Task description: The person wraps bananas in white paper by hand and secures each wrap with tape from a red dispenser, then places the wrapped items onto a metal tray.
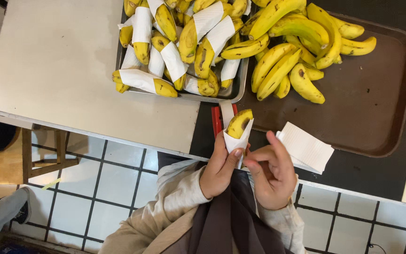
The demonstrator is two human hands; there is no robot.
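My left hand [219,169] grips a yellow banana [239,123] whose lower half is wrapped in a white paper napkin [236,142]. My right hand [272,173] touches the napkin's lower edge with thumb and forefinger. A stack of white napkins [305,147] lies just right of my right hand, on the brown tray's near edge. A metal tray [238,89] up ahead holds several napkin-wrapped bananas [175,51]. Loose unwrapped bananas [292,51] are piled on the brown tray [377,108].
A red-handled tool [218,121] lies behind the held banana. The pale tabletop [57,66] stretches to the left. Below are white floor tiles [118,178], a wooden stool [29,157], and another person's leg and shoe [5,214] at lower left.
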